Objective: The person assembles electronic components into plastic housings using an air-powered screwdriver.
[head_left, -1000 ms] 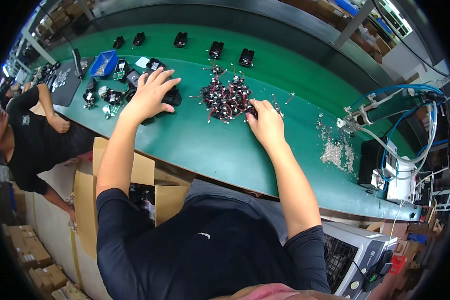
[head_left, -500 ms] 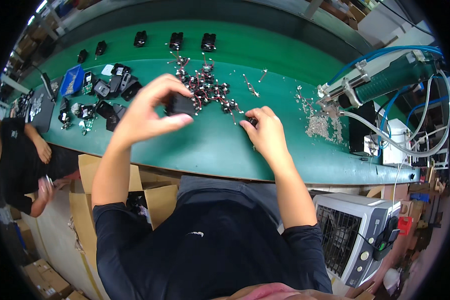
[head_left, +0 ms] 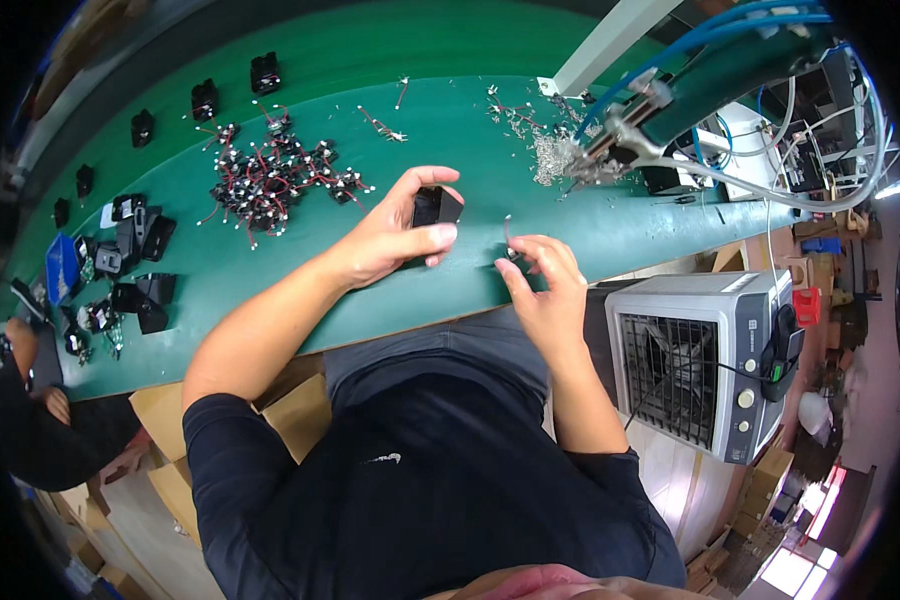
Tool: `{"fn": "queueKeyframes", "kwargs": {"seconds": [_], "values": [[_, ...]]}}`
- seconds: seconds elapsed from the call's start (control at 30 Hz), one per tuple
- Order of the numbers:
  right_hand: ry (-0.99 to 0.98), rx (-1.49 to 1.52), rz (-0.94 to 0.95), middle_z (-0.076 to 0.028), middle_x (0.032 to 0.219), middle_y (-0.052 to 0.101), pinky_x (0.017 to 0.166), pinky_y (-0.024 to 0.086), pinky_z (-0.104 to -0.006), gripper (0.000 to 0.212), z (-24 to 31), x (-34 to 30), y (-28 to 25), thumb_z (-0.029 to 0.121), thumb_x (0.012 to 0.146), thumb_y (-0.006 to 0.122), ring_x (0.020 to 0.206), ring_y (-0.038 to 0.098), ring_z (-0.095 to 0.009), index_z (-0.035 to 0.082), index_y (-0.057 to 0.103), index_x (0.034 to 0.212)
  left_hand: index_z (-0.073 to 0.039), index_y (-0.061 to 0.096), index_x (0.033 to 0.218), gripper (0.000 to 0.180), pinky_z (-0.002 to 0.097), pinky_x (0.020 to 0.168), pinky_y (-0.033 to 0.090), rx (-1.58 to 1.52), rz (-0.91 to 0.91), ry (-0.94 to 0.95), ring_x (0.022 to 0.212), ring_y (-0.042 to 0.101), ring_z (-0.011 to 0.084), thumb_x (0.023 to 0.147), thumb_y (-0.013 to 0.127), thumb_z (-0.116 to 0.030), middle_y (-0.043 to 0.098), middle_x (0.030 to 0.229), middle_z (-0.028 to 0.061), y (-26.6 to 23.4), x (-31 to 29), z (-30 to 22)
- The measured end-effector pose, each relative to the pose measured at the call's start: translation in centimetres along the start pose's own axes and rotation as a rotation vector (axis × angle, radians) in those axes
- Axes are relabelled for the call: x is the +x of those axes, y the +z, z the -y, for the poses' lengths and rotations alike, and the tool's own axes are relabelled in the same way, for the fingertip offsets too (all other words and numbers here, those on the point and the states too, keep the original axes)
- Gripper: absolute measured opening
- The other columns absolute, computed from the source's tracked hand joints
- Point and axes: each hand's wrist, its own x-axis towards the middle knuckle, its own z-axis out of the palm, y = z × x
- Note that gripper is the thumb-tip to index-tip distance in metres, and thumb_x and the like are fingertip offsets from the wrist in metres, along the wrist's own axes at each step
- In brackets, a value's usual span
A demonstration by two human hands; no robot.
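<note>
My left hand (head_left: 390, 235) is closed round a black plastic housing (head_left: 437, 207), thumb on its near side and fingers round the back. Just to its right, my right hand (head_left: 548, 285) pinches a small dark part with a short red wire (head_left: 511, 247) between thumb and forefinger. The two hands are apart, both above the green bench top (head_left: 420, 290). A pile of small black parts with red wires (head_left: 270, 175) lies to the left of my left hand.
Black housings (head_left: 140, 235) and a blue tray (head_left: 62, 268) lie farther left, near a co-worker's arm (head_left: 25, 350). A pneumatic machine with hoses (head_left: 690, 105) stands at right beside small metal pieces (head_left: 555, 160). An air cooler (head_left: 670, 360) stands below the bench's right side.
The whole view has swung to the right. My left hand has carried the housing away from the pile, closer to my right hand. The red wire in my right hand now shows.
</note>
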Motion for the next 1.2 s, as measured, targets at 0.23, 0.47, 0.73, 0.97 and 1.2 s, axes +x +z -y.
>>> {"fn": "queueKeyframes", "kwargs": {"seconds": [0.23,0.47,0.73,0.97,1.2], "values": [[-0.019,-0.085,-0.007,-0.012,0.116,0.076,0.078,0.058,-0.0348,0.028,-2.3,-0.7,-0.1,0.006,0.080,0.086,0.101,0.072,-0.026,0.005,0.072,0.104,-0.007,0.030,0.156,0.075,0.0342,0.083,0.058,0.196,-0.037,-0.051,0.101,0.065,0.0190,0.095,0.073,-0.005,0.049,0.133,0.0098,0.2,-0.5,0.5],[0.098,-0.115,-0.048,-0.010,0.110,0.069,0.069,0.055,-0.0357,0.032,-0.8,-0.1,-0.3,0.011,0.078,0.089,0.082,0.066,-0.024,0.005,0.072,0.104,-0.009,0.027,0.158,0.075,0.0396,0.087,0.061,0.374,-0.220,0.331,0.101,0.068,0.0234,0.097,0.071,-0.007,0.048,0.134,0.0109,-0.6,0.4,1.2],[0.044,-0.163,-0.045,-0.011,0.091,0.068,0.063,0.053,-0.0371,0.023,-2.0,0.1,0.1,0.010,0.080,0.088,0.070,0.064,-0.024,0.003,0.072,0.096,-0.012,0.027,0.157,0.081,0.0335,0.076,0.060,0.144,-0.210,0.112,0.091,0.066,0.0209,0.093,0.077,-0.011,0.045,0.145,0.0122,-0.5,-0.2,0.4],[0.053,-0.151,-0.034,-0.013,0.097,0.075,0.071,0.060,-0.0355,0.015,-2.4,0.1,-0.5,-0.001,0.083,0.078,0.082,0.073,-0.026,0.002,0.072,0.097,-0.011,0.030,0.158,0.091,0.0347,0.104,0.053,0.091,-0.097,0.073,0.127,0.055,0.0180,0.084,0.079,0.007,0.040,0.156,0.0106,-0.3,-0.2,1.1],[-0.245,0.087,0.007,-0.014,0.108,0.075,0.073,0.062,-0.0343,0.019,2.8,1.4,-0.6,-0.005,0.081,0.079,0.090,0.074,-0.027,0.003,0.072,0.098,-0.010,0.033,0.156,0.092,0.0374,0.109,0.052,0.328,-0.064,0.110,0.133,0.056,0.0203,0.080,0.082,0.006,0.045,0.155,0.0108,0.9,-0.4,1.4]]}}
